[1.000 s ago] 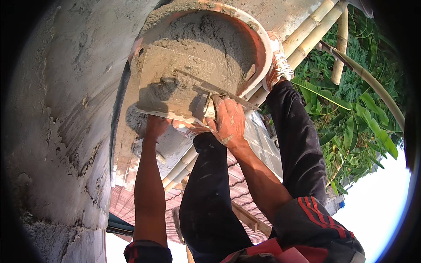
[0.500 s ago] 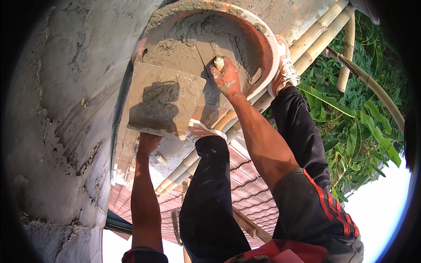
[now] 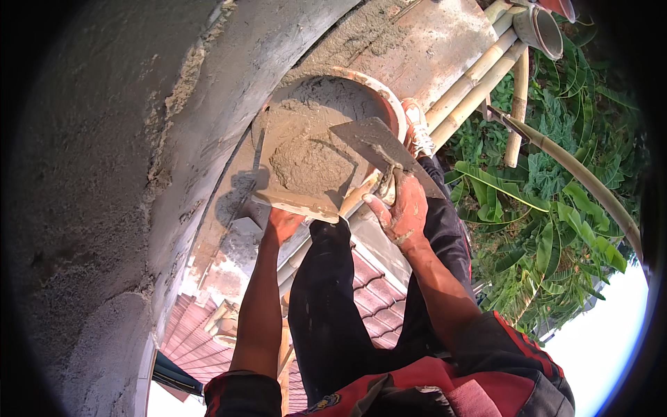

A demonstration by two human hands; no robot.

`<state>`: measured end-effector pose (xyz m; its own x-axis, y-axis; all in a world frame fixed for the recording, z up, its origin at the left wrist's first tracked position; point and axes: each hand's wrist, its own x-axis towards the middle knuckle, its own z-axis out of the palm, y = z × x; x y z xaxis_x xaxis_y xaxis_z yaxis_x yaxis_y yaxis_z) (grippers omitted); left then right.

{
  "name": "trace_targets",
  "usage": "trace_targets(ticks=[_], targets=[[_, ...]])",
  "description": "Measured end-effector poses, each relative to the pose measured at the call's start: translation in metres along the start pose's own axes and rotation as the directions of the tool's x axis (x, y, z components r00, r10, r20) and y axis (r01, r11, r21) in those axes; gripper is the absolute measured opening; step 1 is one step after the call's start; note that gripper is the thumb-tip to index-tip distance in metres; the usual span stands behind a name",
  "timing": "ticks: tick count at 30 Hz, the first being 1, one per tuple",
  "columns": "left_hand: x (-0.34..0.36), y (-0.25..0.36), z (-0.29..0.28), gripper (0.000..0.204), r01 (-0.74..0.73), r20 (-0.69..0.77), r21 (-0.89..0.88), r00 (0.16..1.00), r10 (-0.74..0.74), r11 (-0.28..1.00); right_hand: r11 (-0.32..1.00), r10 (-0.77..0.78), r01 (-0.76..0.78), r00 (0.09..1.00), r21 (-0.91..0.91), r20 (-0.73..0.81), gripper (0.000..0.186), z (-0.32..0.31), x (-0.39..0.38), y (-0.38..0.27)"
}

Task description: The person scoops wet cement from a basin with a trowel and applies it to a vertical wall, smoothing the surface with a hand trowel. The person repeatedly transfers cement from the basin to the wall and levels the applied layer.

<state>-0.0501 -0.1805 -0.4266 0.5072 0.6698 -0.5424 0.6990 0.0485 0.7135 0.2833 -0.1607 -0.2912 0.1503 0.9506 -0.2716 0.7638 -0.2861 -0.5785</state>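
My left hand [image 3: 282, 224] grips a flat plasterer's hawk [image 3: 299, 202] from below, its fingers partly hidden under the board. A heap of wet grey mortar [image 3: 309, 167] lies on the hawk. To the right, my right hand [image 3: 408, 208] is closed round the handle of a plastering trowel [image 3: 374, 133], whose mortar-smeared rectangular blade slants beside the hawk's right edge. Behind both tools stands a round orange-brown tub [image 3: 381, 89] with wet mortar in it, partly covered by the hawk and blade.
A rough, partly plastered wall [image 3: 104, 174] rises along the left. Bamboo poles [image 3: 479, 80] edge the mortar-stained board platform [image 3: 445, 42] I stand on. Tiled roofing [image 3: 375, 292] shows below. A bucket [image 3: 538, 31] sits at the far right, above green plants [image 3: 549, 208].
The trowel has come up out of the tub and toward me, beside the hawk. The hawk has shifted right and now carries a larger heap of mortar. My view has turned.
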Motion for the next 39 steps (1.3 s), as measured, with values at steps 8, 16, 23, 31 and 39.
trace_targets(ticks=[8,16,23,31,39], targets=[[0.004,0.247,-0.038,0.031,-0.138,-0.271,-0.238,0.96,0.07,0.962,0.869,-0.389,0.449,0.879,-0.206,0.275,0.056,-0.247,-0.02,-0.06],[-0.013,0.499,-0.173,0.021,-0.466,-0.606,0.413,0.501,0.618,0.782,0.591,-0.766,0.58,0.62,-0.56,-0.166,0.031,-0.468,0.005,-0.197],[-0.112,0.723,-0.374,0.029,-0.48,-0.664,0.536,0.269,0.698,0.695,0.363,-0.896,0.534,-0.027,-0.764,-0.444,0.03,-0.658,0.012,-0.346],[-0.269,0.884,-0.481,0.044,-0.524,-0.722,0.575,0.036,0.691,0.629,0.192,-0.661,0.427,-0.609,-0.883,-0.438,0.028,-0.878,-0.007,-0.552],[-0.348,0.882,-0.425,0.05,-0.723,-0.8,-0.156,0.493,0.343,0.673,0.216,-0.657,0.479,-0.574,-0.851,-0.49,0.075,-1.054,0.011,-0.766]])
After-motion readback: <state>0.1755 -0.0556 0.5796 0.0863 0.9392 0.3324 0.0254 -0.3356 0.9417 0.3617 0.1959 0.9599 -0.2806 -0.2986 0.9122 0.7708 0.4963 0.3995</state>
